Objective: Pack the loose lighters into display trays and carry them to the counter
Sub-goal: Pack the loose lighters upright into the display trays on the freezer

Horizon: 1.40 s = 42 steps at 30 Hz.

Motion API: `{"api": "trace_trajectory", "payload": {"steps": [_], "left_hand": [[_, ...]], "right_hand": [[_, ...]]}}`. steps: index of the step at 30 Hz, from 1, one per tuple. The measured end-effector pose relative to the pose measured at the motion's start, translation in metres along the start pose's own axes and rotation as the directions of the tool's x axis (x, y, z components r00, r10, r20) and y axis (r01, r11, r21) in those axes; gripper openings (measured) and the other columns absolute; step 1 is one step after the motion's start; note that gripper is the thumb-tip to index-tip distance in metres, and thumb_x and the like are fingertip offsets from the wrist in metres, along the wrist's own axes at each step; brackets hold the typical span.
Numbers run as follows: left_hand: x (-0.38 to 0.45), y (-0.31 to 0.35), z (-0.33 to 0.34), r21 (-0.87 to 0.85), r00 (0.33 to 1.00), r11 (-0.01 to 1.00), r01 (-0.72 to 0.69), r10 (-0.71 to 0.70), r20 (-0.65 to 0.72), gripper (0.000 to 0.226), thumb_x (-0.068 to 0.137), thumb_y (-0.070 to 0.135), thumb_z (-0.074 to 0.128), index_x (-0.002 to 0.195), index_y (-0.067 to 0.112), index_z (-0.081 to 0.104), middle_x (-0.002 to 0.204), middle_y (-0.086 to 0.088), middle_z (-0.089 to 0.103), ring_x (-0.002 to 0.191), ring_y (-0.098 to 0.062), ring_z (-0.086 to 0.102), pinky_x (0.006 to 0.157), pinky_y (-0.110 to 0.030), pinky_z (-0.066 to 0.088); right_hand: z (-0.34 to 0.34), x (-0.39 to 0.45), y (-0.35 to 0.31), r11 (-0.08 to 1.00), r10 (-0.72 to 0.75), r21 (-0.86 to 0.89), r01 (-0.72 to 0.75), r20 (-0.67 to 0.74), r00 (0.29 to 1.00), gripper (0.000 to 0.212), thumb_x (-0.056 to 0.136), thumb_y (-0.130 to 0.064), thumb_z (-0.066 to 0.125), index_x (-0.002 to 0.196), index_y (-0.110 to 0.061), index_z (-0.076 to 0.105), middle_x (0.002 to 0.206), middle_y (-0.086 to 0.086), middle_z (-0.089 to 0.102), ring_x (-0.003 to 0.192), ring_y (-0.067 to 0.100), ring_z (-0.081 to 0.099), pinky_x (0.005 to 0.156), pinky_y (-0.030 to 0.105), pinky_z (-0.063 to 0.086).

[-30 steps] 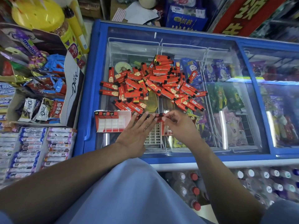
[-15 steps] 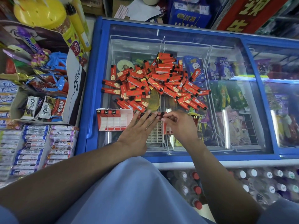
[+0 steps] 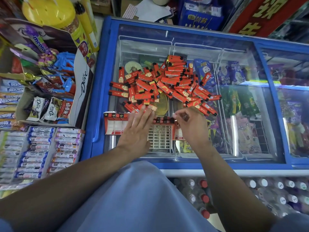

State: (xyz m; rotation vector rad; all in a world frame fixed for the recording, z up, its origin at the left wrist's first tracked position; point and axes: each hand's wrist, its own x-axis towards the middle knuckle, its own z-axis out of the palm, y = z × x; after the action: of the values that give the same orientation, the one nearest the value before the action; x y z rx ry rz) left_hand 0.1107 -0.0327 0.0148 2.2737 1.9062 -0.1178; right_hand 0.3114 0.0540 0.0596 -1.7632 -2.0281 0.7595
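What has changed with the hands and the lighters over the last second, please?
The left hand has slid forward, its straight fingertips now reaching the lighter pile. The right hand stays curled at the tray row. Pile and trays unchanged.

Loose flat lighters [image 3: 167,84], 12 o'clock of the hands: red-orange bodies, black caps, gold swirl or small pale cartoon-face print. Cardboard display tray [image 3: 115,124], 9 o'clock: red rim, white panels, black-capped red lighters along top edge. Plastic grid insert [image 3: 159,138], centre: off-white lattice. Chest freezer frame [image 3: 102,91]: bright blue, clear glass lid. Dove carton [image 3: 82,91], 10 o'clock: white side, dark brown script. Round jar lid [image 3: 48,10], 11 o'clock: yellow. Candy rolls [image 3: 38,146], 8 o'clock: white with blue and purple bands. Garment [image 3: 133,198], 6 o'clock: plain light blue.
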Motion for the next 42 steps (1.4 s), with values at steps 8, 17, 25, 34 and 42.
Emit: {"api": "trace_trajectory", "payload": {"steps": [8, 17, 25, 34, 42], "left_hand": [[-0.017, -0.041, 0.009, -0.215, 0.935, 0.921, 0.324, -0.346, -0.072, 0.114, 0.081, 0.047, 0.067, 0.164, 0.007, -0.001, 0.171, -0.014, -0.013, 0.157, -0.033, -0.018, 0.126, -0.059, -0.003], [-0.030, -0.061, 0.021, -0.295, 0.927, 0.881, 0.370, -0.369, 0.059, 0.109, 0.088, 0.043, 0.067, 0.164, 0.015, -0.006, 0.171, -0.008, -0.015, 0.154, -0.031, -0.028, 0.127, -0.057, 0.003], [-0.031, -0.062, 0.013, -0.323, 0.926, 0.869, 0.376, -0.362, 0.105, 0.109, 0.091, 0.043, 0.061, 0.162, 0.018, -0.018, 0.170, -0.006, -0.020, 0.153, -0.032, -0.029, 0.127, -0.057, 0.005], [-0.032, -0.062, 0.010, -0.355, 0.929, 0.859, 0.369, -0.351, 0.115, 0.109, 0.091, 0.040, 0.064, 0.162, 0.019, -0.017, 0.169, -0.005, -0.022, 0.153, -0.032, -0.028, 0.127, -0.054, 0.002], [-0.035, -0.063, 0.006, -0.393, 0.935, 0.850, 0.351, -0.341, 0.099, 0.106, 0.090, 0.038, 0.064, 0.163, 0.018, -0.009, 0.170, -0.004, -0.019, 0.154, -0.030, -0.026, 0.126, -0.052, 0.002]], "right_hand": [[0.059, 0.067, -0.067, 0.960, -0.020, -0.251, 0.127, 0.391, 0.920, 0.021, 0.090, -0.026, 0.073, 0.110, -0.021, 0.074, 0.108, 0.003, 0.071, 0.093, 0.021, 0.068, 0.094, 0.033, 0.051], [0.102, 0.097, -0.081, 0.841, 0.031, -0.504, 0.197, 0.408, 0.912, 0.053, 0.090, -0.010, 0.069, 0.138, -0.008, 0.046, 0.113, 0.014, 0.064, 0.101, 0.034, 0.066, 0.079, 0.041, 0.053], [0.101, 0.102, -0.077, 0.896, 0.112, -0.433, 0.103, 0.444, 0.889, 0.051, 0.086, -0.001, 0.069, 0.131, -0.011, 0.045, 0.110, 0.010, 0.063, 0.106, 0.031, 0.063, 0.093, 0.046, 0.054], [0.089, 0.094, -0.072, 0.913, 0.181, -0.408, 0.027, 0.464, 0.867, 0.057, 0.088, 0.003, 0.062, 0.139, -0.009, 0.039, 0.105, 0.008, 0.063, 0.098, 0.026, 0.065, 0.079, 0.039, 0.056], [0.077, 0.100, -0.063, 0.928, 0.122, -0.361, 0.091, 0.525, 0.842, 0.035, 0.085, 0.000, 0.071, 0.095, -0.019, 0.044, 0.092, 0.001, 0.056, 0.078, 0.018, 0.054, 0.054, 0.027, 0.035]]}}
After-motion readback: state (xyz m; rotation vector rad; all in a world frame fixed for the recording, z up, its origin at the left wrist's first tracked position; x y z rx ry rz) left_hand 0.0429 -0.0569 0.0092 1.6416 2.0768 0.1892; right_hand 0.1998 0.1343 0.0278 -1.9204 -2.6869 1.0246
